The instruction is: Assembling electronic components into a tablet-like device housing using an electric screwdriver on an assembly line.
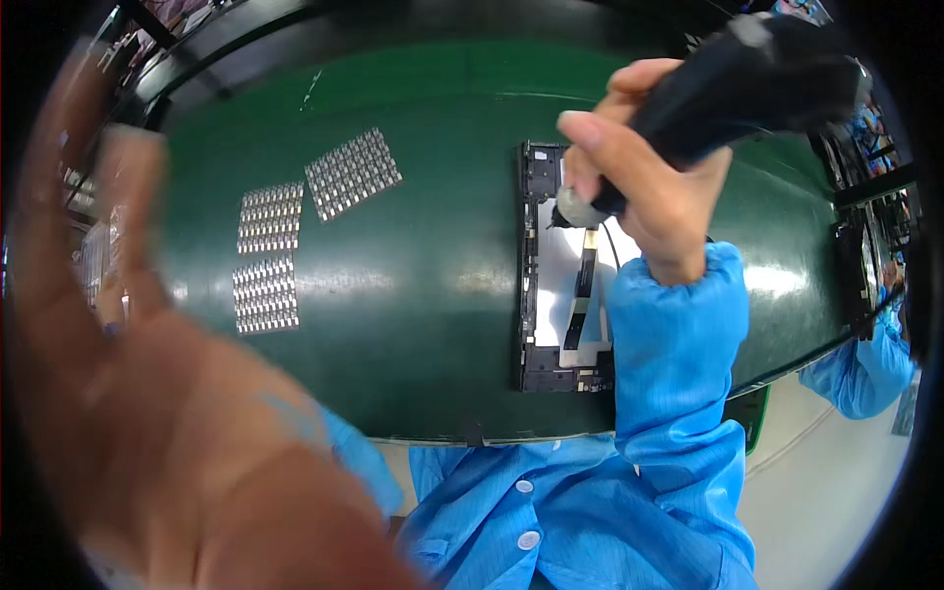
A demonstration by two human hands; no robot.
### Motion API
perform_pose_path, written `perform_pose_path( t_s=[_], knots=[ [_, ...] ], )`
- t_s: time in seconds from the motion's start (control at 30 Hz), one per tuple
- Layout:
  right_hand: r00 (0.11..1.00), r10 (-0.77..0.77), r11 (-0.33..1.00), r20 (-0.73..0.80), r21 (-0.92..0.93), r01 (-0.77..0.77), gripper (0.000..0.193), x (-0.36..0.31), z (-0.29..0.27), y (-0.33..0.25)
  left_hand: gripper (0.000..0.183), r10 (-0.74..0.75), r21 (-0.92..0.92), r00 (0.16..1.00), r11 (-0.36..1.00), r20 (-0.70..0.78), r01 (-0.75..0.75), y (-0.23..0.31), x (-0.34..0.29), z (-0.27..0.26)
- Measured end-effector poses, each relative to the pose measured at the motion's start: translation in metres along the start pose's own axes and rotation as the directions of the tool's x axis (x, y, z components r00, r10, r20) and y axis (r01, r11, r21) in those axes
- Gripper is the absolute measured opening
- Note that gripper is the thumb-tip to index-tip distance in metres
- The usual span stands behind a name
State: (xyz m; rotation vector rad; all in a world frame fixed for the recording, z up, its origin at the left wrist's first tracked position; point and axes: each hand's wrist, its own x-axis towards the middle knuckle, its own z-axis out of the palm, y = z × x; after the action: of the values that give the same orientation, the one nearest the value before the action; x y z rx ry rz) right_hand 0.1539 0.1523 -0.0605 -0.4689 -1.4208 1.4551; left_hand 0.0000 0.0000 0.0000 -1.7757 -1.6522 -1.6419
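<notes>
My right hand is closed round a black handheld tool that looks like an electric screwdriver, though its kind is not certain. A pale rounded collar at its lower end hovers over or touches an opened tablet-like device; I cannot tell which. This device has a black frame, a silvery plate and a dark flex cable running down it. My forearm hides its right side. Close to the camera, my left hand is raised and blurred, fingers spread, with nothing seen in it.
Three sheets of small metallic parts, an upper tilted one, a middle one and a lower one, lie left of the device on the green tabletop. Dark equipment stands at the right edge. Another person's blue sleeve shows beyond.
</notes>
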Motion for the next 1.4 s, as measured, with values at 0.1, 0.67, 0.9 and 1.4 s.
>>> perform_pose_path(
  t_s=[0.1,0.67,0.9,1.4],
  knots=[
    [0.993,-0.119,0.989,0.016,-0.088,0.120,0.029,0.039,-0.037,0.028,0.027,-0.013,0.009,0.999,1.000,0.034,0.013,-0.046,-0.024,0.090],
    [0.989,-0.147,0.986,0.033,-0.078,0.150,0.031,0.048,-0.025,0.044,0.031,-0.123,0.021,0.852,0.991,0.509,0.130,-0.077,-0.090,0.142],
    [0.991,-0.128,0.988,0.047,-0.078,0.132,0.030,0.046,-0.026,0.045,0.031,-0.141,0.018,0.842,0.988,0.520,0.155,-0.072,-0.091,0.139],
    [0.994,-0.080,0.996,0.075,-0.030,0.082,0.030,0.043,-0.016,0.045,0.031,-0.148,0.014,0.857,0.987,0.494,0.163,-0.077,-0.094,0.136]
  ],
)
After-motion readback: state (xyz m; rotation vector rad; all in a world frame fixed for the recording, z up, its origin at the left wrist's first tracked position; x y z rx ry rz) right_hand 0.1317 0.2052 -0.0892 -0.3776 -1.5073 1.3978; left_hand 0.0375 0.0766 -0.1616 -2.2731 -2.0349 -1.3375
